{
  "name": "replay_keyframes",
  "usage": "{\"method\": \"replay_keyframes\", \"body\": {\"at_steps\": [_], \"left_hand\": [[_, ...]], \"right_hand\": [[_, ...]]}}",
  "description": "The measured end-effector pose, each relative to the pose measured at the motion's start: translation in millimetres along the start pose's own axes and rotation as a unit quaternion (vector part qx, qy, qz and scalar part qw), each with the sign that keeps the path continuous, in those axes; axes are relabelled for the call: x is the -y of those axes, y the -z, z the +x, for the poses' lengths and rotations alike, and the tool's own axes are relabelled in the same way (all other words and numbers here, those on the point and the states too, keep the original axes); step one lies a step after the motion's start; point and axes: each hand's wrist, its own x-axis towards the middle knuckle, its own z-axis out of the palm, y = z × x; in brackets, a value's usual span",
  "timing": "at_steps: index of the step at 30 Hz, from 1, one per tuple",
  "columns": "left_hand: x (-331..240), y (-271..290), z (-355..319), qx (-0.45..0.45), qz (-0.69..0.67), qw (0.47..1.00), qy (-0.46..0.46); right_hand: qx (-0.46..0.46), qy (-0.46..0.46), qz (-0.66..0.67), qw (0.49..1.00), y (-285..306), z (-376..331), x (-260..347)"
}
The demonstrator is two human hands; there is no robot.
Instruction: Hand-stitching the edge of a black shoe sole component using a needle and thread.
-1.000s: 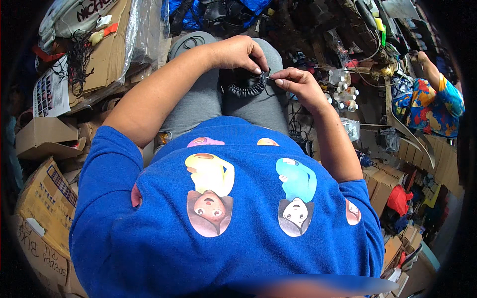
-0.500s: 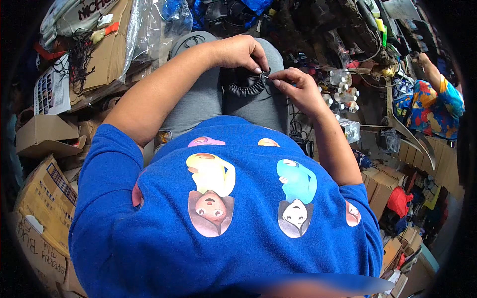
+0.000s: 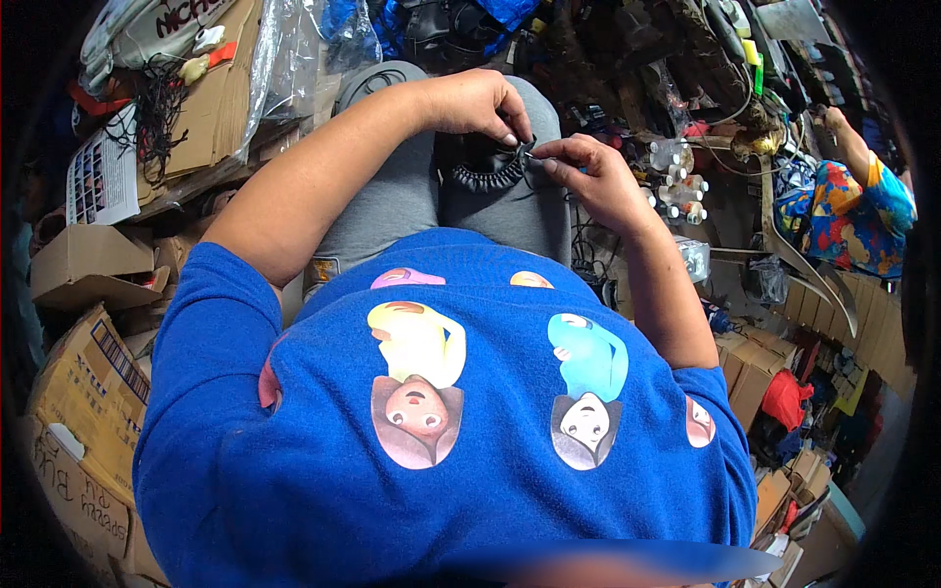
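A black piece with a pleated, ridged rim lies over my thighs, mostly in shadow; its exact kind is unclear. From above, my left hand pinches the upper right edge of it between thumb and fingers. Close by on the right, my right hand is closed, thumb against forefinger, on a thin shiny tool. That tool's tip meets the black piece just beside the left fingertips. What kind of tool it is, I cannot make out. Grey trousers lie under the work.
Small clear bottles with white caps stand to the right of my knees. Flat cardboard and an open carton are at the left. Another person's colourfully sleeved arm shows at the far right, near a curved pale strip.
My right hand has shifted very slightly, with the thin tool still at the black piece's edge. The left hand keeps its pinch almost unmoved.
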Motion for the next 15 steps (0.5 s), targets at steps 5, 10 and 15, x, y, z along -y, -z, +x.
{"method": "replay_keyframes", "body": {"at_steps": [5,10,15], "left_hand": [[1.6,-0.4,1.3,0.001,-0.007,1.0,-0.005],[-0.1,-1.2,0.6,-0.006,-0.005,1.0,0.001],[-7.2,-3.8,-23.1,-0.18,0.151,0.971,-0.047]], "right_hand": [[0.018,-0.017,0.152,0.988,-3.3,9.5,-25.5],[0.016,-0.029,0.183,0.982,-13.8,15.5,-25.4],[-0.037,-0.031,0.273,0.961,-4.4,8.0,-31.2]]}}
